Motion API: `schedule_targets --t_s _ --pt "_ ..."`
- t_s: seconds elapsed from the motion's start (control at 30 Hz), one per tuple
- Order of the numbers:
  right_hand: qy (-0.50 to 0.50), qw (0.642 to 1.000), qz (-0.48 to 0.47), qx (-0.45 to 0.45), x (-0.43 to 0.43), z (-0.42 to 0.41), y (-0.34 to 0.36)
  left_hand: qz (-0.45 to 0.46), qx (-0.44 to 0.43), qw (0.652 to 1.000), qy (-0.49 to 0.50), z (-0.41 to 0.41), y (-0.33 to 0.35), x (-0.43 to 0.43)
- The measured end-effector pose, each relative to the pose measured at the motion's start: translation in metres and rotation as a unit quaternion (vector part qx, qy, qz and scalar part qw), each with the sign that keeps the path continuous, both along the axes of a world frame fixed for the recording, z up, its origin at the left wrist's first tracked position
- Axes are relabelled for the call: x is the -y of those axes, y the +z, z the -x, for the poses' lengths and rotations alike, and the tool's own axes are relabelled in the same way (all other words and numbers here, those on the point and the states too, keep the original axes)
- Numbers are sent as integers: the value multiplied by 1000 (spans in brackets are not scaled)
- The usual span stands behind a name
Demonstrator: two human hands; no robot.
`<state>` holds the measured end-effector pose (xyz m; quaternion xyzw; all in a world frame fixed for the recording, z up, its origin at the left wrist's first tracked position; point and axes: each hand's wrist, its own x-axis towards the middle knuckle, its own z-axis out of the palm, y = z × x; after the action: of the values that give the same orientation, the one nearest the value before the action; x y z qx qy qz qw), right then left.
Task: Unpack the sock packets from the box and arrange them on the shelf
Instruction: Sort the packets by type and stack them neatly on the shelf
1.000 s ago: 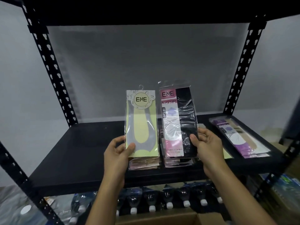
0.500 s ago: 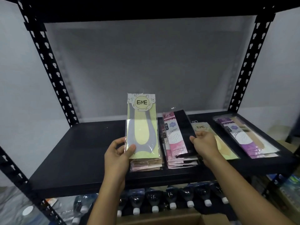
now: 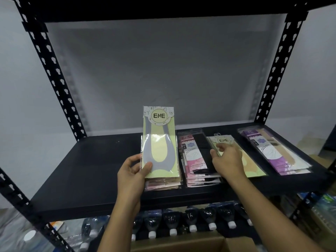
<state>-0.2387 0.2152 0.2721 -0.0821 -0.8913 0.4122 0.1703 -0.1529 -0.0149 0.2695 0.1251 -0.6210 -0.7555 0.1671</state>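
I log left hand (image 3: pixel 133 172), grip pinching one upright glossy yellow packet (image 3: pixel 159 142); right hand (image 3: pixel 228 160), grip pinching a half-hidden flat packet (image 3: pixel 223 140).

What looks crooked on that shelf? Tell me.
The flat yellow plastic ENE packet beside the pink packet stack lies slanted, unlike its neighbours; the right hand pinches its upper edge. The left hand holds an upright yellow packet.
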Motion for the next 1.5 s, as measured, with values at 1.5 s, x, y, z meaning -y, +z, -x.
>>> schedule_targets --t_s 1.5 --pt "-51 995 -30 77 -113 28 -19 70 -60 996 9 14 -1 -31"
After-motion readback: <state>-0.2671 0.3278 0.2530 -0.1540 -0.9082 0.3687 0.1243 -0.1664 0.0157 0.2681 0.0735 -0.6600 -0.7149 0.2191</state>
